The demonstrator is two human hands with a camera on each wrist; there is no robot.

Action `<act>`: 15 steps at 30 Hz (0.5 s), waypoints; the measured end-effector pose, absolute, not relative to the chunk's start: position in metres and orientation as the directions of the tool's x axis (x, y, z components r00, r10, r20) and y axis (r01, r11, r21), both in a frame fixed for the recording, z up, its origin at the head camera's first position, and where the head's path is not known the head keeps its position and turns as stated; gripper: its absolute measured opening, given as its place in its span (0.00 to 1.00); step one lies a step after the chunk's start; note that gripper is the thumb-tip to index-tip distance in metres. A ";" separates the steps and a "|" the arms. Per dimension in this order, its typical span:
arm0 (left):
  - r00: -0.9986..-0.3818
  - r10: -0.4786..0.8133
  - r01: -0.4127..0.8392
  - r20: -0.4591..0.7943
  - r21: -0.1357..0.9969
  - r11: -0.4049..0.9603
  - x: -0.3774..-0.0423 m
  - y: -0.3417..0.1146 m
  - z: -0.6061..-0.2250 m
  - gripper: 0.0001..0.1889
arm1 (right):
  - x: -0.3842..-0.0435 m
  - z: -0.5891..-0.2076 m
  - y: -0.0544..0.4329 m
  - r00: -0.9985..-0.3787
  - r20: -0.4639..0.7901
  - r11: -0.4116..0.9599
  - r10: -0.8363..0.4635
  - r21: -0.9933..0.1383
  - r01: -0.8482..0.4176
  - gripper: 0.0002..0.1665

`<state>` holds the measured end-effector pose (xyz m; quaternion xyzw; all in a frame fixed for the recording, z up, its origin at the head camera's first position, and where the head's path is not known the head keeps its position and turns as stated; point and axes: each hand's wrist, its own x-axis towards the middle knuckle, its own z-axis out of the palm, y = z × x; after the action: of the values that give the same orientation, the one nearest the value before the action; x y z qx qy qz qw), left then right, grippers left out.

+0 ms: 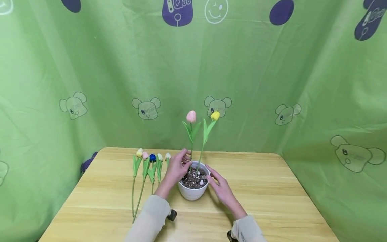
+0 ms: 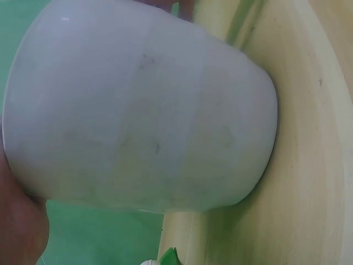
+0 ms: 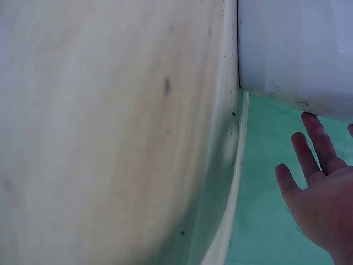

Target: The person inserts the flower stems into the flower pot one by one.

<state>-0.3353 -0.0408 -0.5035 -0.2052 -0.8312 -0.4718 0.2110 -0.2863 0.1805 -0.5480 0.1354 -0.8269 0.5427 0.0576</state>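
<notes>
A white pot (image 1: 193, 194) filled with dark soil (image 1: 193, 181) stands on the table. A pink tulip (image 1: 191, 116) and a yellow tulip (image 1: 215, 116) rise upright from the soil. My left hand (image 1: 177, 165) is over the pot's left rim, its bent fingers and thumb pinching the pink tulip's lower stem. On the other side, my right hand (image 1: 221, 188) touches the pot's rim. The right wrist view shows that hand's fingers (image 3: 306, 157) spread and fairly straight beside the pot wall (image 3: 298, 49). In the left wrist view the pot (image 2: 143, 110) hides the stems.
Left of the pot, several tulips lie on the wooden table (image 1: 257, 188), among them a blue tulip (image 1: 152, 157), a pink one (image 1: 145, 155) and a cream one (image 1: 139, 152). Behind the table's back edge hangs a green curtain (image 1: 242, 67) with printed figures.
</notes>
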 end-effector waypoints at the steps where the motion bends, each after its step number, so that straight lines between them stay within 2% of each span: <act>1: -0.830 0.140 0.535 0.540 0.701 0.472 -0.335 -0.041 -0.503 0.20 | -0.287 -0.548 0.181 -0.956 0.244 0.367 -0.164 -0.884 -0.289 0.29; 7: -0.836 0.136 0.527 0.532 0.708 0.470 -0.333 -0.039 -0.503 0.27 | -0.288 -0.550 0.181 -0.954 0.250 0.382 -0.164 -0.876 -0.295 0.30; 15: -0.832 0.123 0.535 0.541 0.726 0.432 -0.332 -0.039 -0.501 0.26 | -0.286 -0.548 0.180 -0.959 0.238 0.389 -0.155 -0.877 -0.281 0.30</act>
<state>-0.3323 -0.0388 -0.5006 -0.2006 -0.8198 -0.4939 0.2090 -0.2861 0.1795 -0.5480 0.1312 -0.8312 0.5371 0.0585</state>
